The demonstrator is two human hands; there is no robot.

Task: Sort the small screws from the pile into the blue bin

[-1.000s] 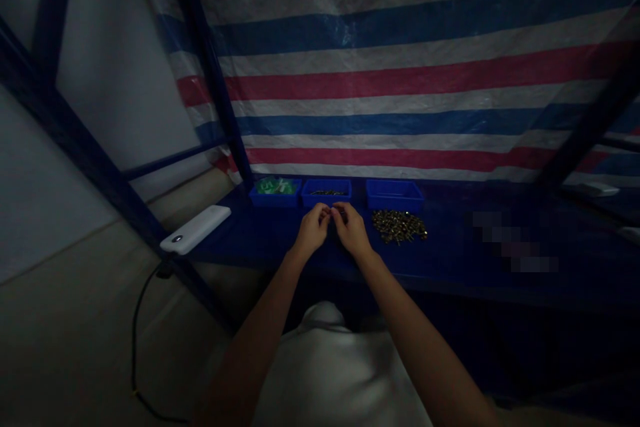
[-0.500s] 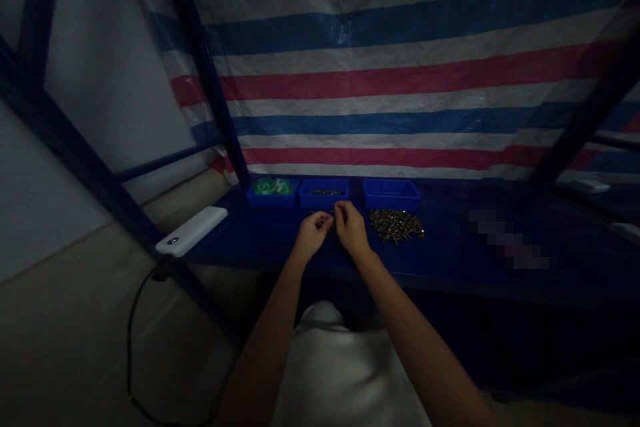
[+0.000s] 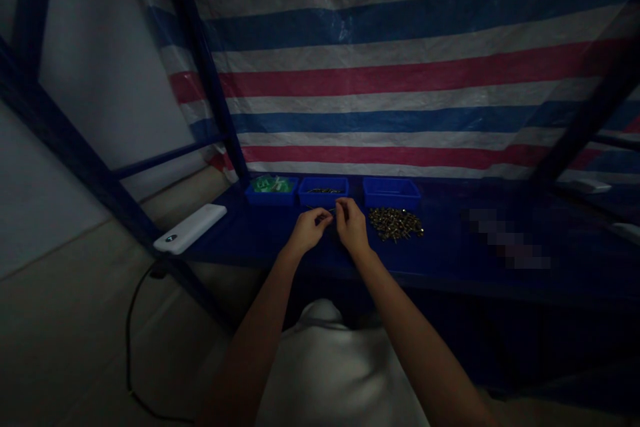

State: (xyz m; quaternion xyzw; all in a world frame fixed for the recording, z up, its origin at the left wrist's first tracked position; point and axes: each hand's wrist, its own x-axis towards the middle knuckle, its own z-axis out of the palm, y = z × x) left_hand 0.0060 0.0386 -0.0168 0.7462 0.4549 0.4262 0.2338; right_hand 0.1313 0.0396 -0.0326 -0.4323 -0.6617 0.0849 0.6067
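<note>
My left hand (image 3: 308,230) is closed in a pinch over the blue tabletop, with a thin dark sliver showing by its fingertips. Close beside it, my right hand (image 3: 352,227) pinches too, its fingertips almost meeting the left ones. What they hold is too small and dark to name. Just beyond my hands stands a blue bin (image 3: 324,198) with thin metal pieces in it. To the right of my right hand lies a pile of small brass-coloured metal parts (image 3: 396,223), in front of another blue bin (image 3: 391,201).
A blue bin (image 3: 271,198) holding green and clear plastic pieces stands at the left of the row. A white power bank (image 3: 191,229) lies on the table's left end, near a hanging black cable (image 3: 128,333). Blue frame posts (image 3: 213,73) and a striped sheet (image 3: 380,83) bound the blue table (image 3: 450,260).
My left wrist and forearm have swung slightly left, while its fingertips stay by my right hand. The bins and the pile look the same.
</note>
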